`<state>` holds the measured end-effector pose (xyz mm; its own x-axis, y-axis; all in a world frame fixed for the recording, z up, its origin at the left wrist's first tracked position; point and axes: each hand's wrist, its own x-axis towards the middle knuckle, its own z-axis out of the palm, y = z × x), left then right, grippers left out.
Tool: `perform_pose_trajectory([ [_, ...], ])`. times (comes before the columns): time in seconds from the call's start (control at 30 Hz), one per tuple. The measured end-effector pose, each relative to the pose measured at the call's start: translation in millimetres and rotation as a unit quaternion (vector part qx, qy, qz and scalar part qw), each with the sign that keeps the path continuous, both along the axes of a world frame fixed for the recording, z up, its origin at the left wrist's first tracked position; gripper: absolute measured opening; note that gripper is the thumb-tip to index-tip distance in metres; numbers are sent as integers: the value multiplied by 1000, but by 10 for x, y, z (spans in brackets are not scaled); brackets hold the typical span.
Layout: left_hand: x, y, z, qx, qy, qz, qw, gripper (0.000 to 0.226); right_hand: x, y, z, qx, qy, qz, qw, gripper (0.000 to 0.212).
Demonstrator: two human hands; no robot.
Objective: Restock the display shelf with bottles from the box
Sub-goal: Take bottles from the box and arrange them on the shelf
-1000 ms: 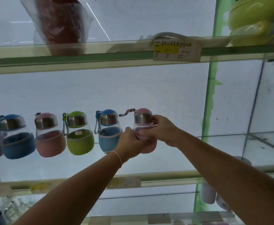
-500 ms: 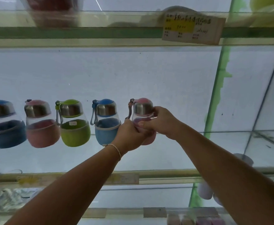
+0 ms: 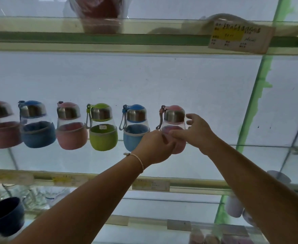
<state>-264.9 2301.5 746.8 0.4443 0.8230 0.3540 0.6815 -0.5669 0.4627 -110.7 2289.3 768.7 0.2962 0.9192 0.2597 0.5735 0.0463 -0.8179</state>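
A: Start close. What are the hands doing?

B: Both forearms reach up and forward. The left hand (image 3: 154,147) is wrapped around the lower body of the pink bottle (image 3: 173,128), grasping its sleeve. The right hand (image 3: 195,132) sits just beside the bottle's right flank with fingers spread and loosened; the thumb lies across the glass, yet I would call it released rather than gripping.

A: And the bottle itself?

B: Upright on the glass shelf (image 3: 233,155), long axis vertical, steel cap on top, strap hanging on its left. It is directly ahead of the hands, at the right end of the row, just beside the blue bottle (image 3: 135,127). Whether its base rests fully on the glass is hidden by the left hand.

A: Which hand matters next?

B: The left one, I judge: it alone holds the bottle, so letting go cleanly without nudging the neighbour is the point.

A: Farther back?

B: More bottles run leftward, green bottle (image 3: 103,127) among them, and a price label (image 3: 240,37) hangs on the shelf above.
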Motion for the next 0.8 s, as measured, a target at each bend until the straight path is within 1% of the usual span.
perform_pose_trajectory([
  [0.03, -41, -38, 3, -1, 0, 4, 1000, 39, -47, -35, 6, 15, -10, -26, 1000, 98],
  [0.1, -114, -98, 6, -1, -9, 6, 1000, 40, -151, -97, 16, 60, -40, -71, 995, 101],
  [0.17, -205, -159, 26, 5, -20, 2, 1000, 43, -287, -181, 31, 101, -65, -100, 988, 95],
  [0.23, -330, -204, 51, 8, -34, 9, 999, 52, -450, -259, 46, 127, -87, -108, 982, 83],
  [0.3, -497, -262, 82, 23, -52, 10, 998, 53, -649, -325, 56, 145, -104, -99, 979, 72],
  [0.37, -705, -312, 98, 47, -78, 7, 996, 47, -886, -376, 72, 165, -119, -91, 975, 65],
  [0.43, -969, -382, 120, 62, -105, 6, 993, 42, -1149, -409, 87, 172, -127, -82, 973, 64],
  [0.53, -1440, -460, 136, 71, -108, 13, 992, 44, -1629, -475, 132, 168, -123, -61, 976, 59],
  [0.63, -2000, -516, 131, 92, -97, 46, 990, 44, -2155, -507, 147, 176, -111, -25, 978, 56],
  [0.73, -2615, -603, 122, 89, -105, 76, 988, 43, -2714, -541, 135, 164, -113, 16, 980, 53],
  [0.8, -3034, -696, 115, 83, -112, 107, 984, 42, -3103, -560, 110, 159, -116, 39, 980, 54],
])
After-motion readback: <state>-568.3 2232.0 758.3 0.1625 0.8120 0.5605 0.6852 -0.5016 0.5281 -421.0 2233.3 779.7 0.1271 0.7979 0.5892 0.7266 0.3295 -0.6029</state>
